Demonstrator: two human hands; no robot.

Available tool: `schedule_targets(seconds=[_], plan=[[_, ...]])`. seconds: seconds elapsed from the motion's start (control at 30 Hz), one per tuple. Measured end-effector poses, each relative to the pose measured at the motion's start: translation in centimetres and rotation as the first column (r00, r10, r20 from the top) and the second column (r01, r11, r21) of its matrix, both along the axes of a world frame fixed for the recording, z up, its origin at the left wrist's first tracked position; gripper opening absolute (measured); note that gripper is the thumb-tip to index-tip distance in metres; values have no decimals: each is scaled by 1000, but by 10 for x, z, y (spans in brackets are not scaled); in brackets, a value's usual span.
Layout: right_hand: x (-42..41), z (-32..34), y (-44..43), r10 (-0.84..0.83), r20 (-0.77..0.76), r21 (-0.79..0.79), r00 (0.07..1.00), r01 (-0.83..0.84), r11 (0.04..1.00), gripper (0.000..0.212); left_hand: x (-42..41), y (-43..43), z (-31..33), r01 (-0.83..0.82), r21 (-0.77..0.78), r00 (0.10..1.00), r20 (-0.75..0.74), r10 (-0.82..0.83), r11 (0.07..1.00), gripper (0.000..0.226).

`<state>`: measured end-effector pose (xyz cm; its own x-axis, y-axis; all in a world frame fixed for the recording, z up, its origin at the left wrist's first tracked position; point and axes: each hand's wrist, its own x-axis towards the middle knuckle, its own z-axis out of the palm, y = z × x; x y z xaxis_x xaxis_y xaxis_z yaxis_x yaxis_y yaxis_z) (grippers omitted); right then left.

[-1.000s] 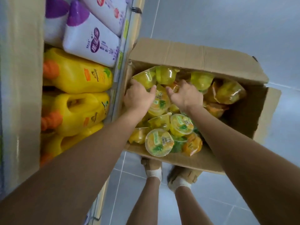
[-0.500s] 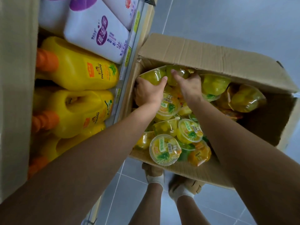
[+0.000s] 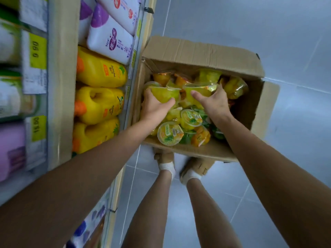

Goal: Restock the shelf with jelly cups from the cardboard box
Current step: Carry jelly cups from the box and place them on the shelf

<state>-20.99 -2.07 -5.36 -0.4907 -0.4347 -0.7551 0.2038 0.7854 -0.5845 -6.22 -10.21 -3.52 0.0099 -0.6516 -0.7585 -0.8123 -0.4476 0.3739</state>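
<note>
1. The shelf [image 3: 60, 86] on your left carries yellow bottles [image 3: 100, 74]. No jelly cup shows on it yet.
2. Your left hand [image 3: 154, 108] was digging in the pile half a second ago. It now grips a yellow-green jelly cup [image 3: 164, 93] from below, raised by the left edge of the cardboard box [image 3: 197, 52].
3. Your right hand [image 3: 215, 102] curls round a second cup [image 3: 198, 92] just beside the first, near the box's middle. It too has come up out of the pile.
4. The loose cups [image 3: 170, 134] lie heaped toward the box's near edge. With both hands loaded, the pick looks done, and I judge the carry to the shelf comes next.
</note>
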Motion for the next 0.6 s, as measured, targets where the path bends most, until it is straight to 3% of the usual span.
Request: schedule_targets(seconds=[0.07, 0.2, 0.33, 0.4, 0.6], plan=[[-5, 32, 15, -21, 6, -43, 1000, 21, 999, 54, -5, 9, 32, 37, 48, 999, -26, -36, 998, 76], [-18, 99, 45, -44, -10, -59, 999, 43, 997, 53, -21, 26, 97, 122, 90, 989, -93, -113, 988, 83], [-31, 167, 79, -148, -29, -33, 989, 147, 989, 50, -43, 39, 164, 214, 66, 971, -123, -204, 975, 63], [-35, 201, 96, -217, -45, -43, 975, 215, 976, 50, -55, 45, 198, 268, 49, 956, -136, -260, 962, 63], [-38, 299, 159, -417, -130, -76, 899, 411, 909, 41, -84, 73, 295, 521, 2, 839, -184, -512, 853, 63]])
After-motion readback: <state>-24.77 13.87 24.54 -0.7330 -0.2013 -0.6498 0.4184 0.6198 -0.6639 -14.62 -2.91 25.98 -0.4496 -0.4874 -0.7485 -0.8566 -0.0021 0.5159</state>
